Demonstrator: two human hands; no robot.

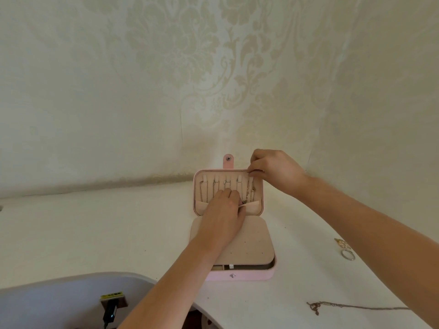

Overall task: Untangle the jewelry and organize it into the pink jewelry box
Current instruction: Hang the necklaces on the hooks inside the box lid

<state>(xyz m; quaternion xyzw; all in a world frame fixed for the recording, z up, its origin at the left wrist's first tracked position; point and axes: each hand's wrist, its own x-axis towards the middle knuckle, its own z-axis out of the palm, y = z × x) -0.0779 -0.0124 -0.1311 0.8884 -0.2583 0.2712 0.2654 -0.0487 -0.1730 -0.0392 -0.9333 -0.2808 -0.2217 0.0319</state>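
Pink jewelry box (pixel 240 277) stands open on the white surface (pixel 95 222), lid upright against the wall. My right hand (pixel 275 172) pinches a necklace (pixel 249 189) at the lid's top right corner. My left hand (pixel 223 207) is curled at the lid's pocket (pixel 251 208), thumb pinching its edge. Rings (pixel 348 254) and a loose chain (pixel 356 306) lie to the right, apart from the box.

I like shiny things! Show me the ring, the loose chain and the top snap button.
ring (pixel 348 259), head view, on its near band.
loose chain (pixel 356 306), head view, middle of its straight stretch.
top snap button (pixel 228 158), head view, centre of the metal stud.
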